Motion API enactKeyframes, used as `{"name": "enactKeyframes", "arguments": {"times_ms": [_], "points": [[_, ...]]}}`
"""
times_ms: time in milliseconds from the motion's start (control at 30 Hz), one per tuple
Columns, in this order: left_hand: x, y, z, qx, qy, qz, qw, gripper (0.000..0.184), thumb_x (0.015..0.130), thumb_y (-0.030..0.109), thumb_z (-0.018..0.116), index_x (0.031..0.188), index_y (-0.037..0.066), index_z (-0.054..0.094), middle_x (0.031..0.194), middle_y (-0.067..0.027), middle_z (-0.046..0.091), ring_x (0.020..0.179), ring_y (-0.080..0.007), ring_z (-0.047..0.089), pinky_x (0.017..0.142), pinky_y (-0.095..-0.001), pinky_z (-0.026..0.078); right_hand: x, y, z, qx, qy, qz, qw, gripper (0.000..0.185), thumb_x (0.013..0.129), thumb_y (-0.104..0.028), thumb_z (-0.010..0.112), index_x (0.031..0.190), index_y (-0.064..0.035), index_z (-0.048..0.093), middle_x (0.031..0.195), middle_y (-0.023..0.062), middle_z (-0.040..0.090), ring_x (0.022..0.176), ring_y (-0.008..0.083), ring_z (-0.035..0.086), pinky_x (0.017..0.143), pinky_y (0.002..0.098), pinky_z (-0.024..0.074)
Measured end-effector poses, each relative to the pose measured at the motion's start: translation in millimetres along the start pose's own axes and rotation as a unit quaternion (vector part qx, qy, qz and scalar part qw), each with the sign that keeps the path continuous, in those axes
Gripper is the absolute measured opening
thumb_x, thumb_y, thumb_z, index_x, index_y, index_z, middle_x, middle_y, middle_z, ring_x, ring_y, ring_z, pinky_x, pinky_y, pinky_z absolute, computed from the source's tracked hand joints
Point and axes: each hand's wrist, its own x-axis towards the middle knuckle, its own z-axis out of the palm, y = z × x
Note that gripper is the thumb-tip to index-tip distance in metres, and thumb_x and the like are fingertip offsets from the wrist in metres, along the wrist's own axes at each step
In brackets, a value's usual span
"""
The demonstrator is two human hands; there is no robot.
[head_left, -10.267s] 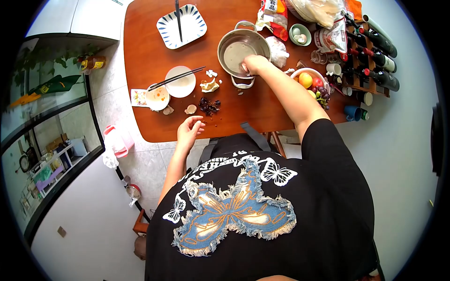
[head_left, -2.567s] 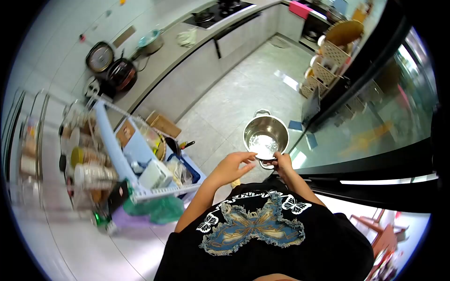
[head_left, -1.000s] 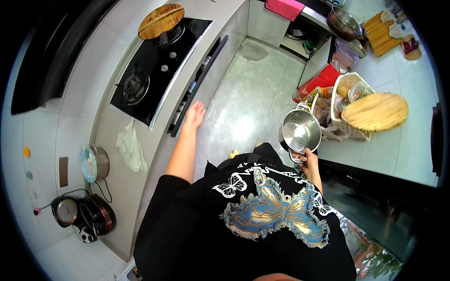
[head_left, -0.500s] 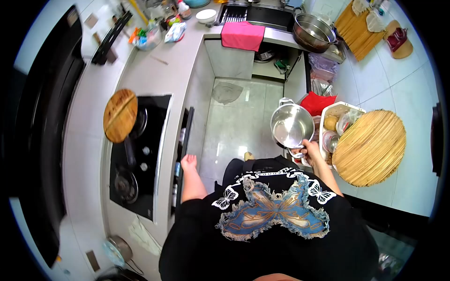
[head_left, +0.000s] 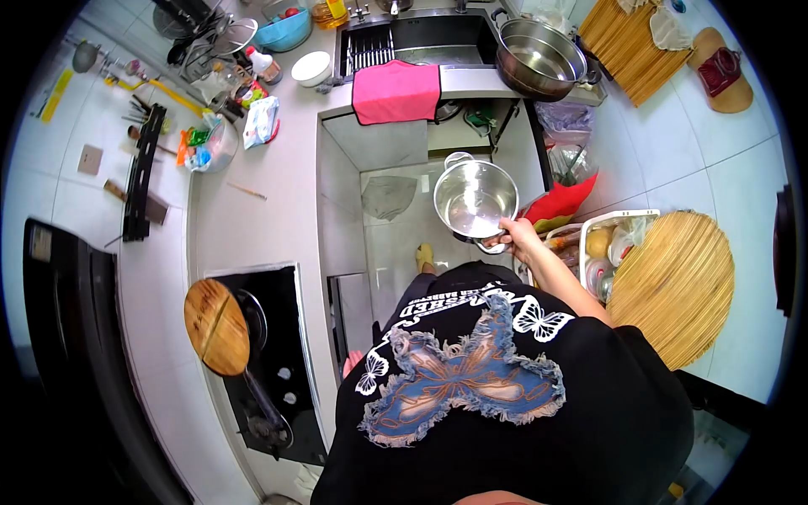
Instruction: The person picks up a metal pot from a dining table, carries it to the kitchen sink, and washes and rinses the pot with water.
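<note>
My right hand (head_left: pixel 518 237) is closed around the near handle of a steel pot (head_left: pixel 476 199). The pot has two loop handles and shows nothing inside; it hangs over the floor in front of my body. Only a small part of my left hand (head_left: pixel 352 363) shows beside the stove-side counter, mostly hidden behind my shirt, so its fingers cannot be made out.
A sink (head_left: pixel 446 42) and a large steel pot (head_left: pixel 540 55) stand ahead. A pink cloth (head_left: pixel 396 93) hangs over the counter edge. On the left, a wooden-lidded pan (head_left: pixel 217 327) sits on the stove (head_left: pixel 282 311). A woven round lid (head_left: pixel 673 286) is at right.
My body has turned and moved forward toward the sink, carrying the pot along in my right hand. My left hand has dropped back, now mostly hidden by my shirt.
</note>
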Motion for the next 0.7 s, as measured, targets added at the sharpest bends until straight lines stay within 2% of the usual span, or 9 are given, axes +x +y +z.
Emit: {"name": "enactKeyframes", "arguments": {"times_ms": [67,133,200,367,433,500,567,667,700], "points": [[4,3,18,0.037,0.029,-0.002,0.999,0.045,0.092,0.013,0.056,0.132,0.000,0.039,0.139,-0.0116,0.037,0.130,-0.0218,0.032,0.106,-0.0421,0.030,26,-13,11,0.014,-0.013,0.007,1.000,0.026,0.085,-0.011,0.054,0.091,0.0143,0.055,0.066,0.0135,0.063,0.043,0.0112,0.054,0.047,0.0323,0.0549],[20,10,19,0.065,0.055,-0.013,0.996,0.042,0.092,0.014,0.056,0.129,0.000,0.042,0.134,-0.0110,0.042,0.125,-0.0211,0.037,0.102,-0.0401,0.033,16,-24,57,-0.026,0.038,-0.003,0.999,0.022,0.082,-0.006,0.053,0.086,0.0150,0.056,0.075,0.0213,0.066,0.040,0.0073,0.047,0.039,0.0241,0.0428],[29,9,47,0.123,0.076,-0.020,0.989,0.038,0.093,0.016,0.056,0.126,0.001,0.046,0.129,-0.0105,0.046,0.120,-0.0204,0.042,0.098,-0.0382,0.036,25,-56,80,-0.070,0.027,-0.003,0.997,0.026,0.082,-0.009,0.052,0.092,0.0153,0.055,0.074,0.0247,0.066,0.039,0.0096,0.049,0.031,0.0240,0.0353],[83,-4,120,0.296,0.087,-0.052,0.950,0.032,0.093,0.020,0.056,0.119,0.002,0.054,0.115,-0.0090,0.057,0.107,-0.0187,0.053,0.087,-0.0334,0.044,66,-70,122,-0.080,0.009,-0.054,0.995,0.027,0.081,-0.008,0.052,0.099,0.0125,0.051,0.077,0.0279,0.066,0.042,0.0120,0.053,0.042,0.0255,0.0481],[99,-16,174,0.395,0.065,-0.054,0.915,0.030,0.094,0.022,0.056,0.116,0.003,0.057,0.109,-0.0084,0.062,0.102,-0.0181,0.058,0.083,-0.0314,0.047,76,-84,128,-0.073,-0.005,-0.040,0.997,0.025,0.081,-0.007,0.052,0.097,0.0115,0.052,0.075,0.0247,0.066,0.044,0.0127,0.055,0.045,0.0269,0.0508],[105,-41,259,0.492,-0.009,-0.028,0.870,0.028,0.094,0.024,0.056,0.113,0.003,0.060,0.104,-0.0078,0.066,0.097,-0.0174,0.063,0.079,-0.0295,0.050,85,-103,129,-0.066,-0.018,-0.022,0.997,0.023,0.081,-0.007,0.053,0.096,0.0106,0.052,0.072,0.0215,0.065,0.045,0.0134,0.057,0.049,0.0284,0.0535],[88,-66,355,0.552,-0.111,0.018,0.827,0.028,0.094,0.025,0.057,0.111,0.004,0.063,0.098,-0.0072,0.071,0.092,-0.0167,0.067,0.075,-0.0276,0.053,92,-111,145,-0.133,-0.021,-0.055,0.989,0.025,0.080,-0.008,0.055,0.098,0.0095,0.053,0.066,0.0143,0.062,0.047,0.0144,0.059,0.050,0.0304,0.0542],[9,-120,519,0.609,-0.304,0.100,0.726,0.043,0.096,0.032,0.054,0.129,0.004,0.054,0.115,-0.0101,0.067,0.101,-0.0170,0.064,0.086,-0.0296,0.050,87,-156,151,-0.159,-0.012,-0.090,0.983,0.034,0.078,-0.010,0.060,0.105,0.0080,0.056,0.067,0.0107,0.064,0.050,0.0165,0.063,0.042,0.0282,0.0492],[-8,-140,564,0.613,-0.343,0.095,0.705,0.047,0.097,0.034,0.053,0.132,0.004,0.052,0.119,-0.0105,0.065,0.107,-0.0176,0.062,0.090,-0.0313,0.048,94,-172,149,-0.180,-0.035,-0.095,0.978,0.041,0.077,-0.011,0.061,0.113,0.0087,0.055,0.074,0.0147,0.065,0.051,0.0208,0.065,0.047,0.0307,0.0526]]}}
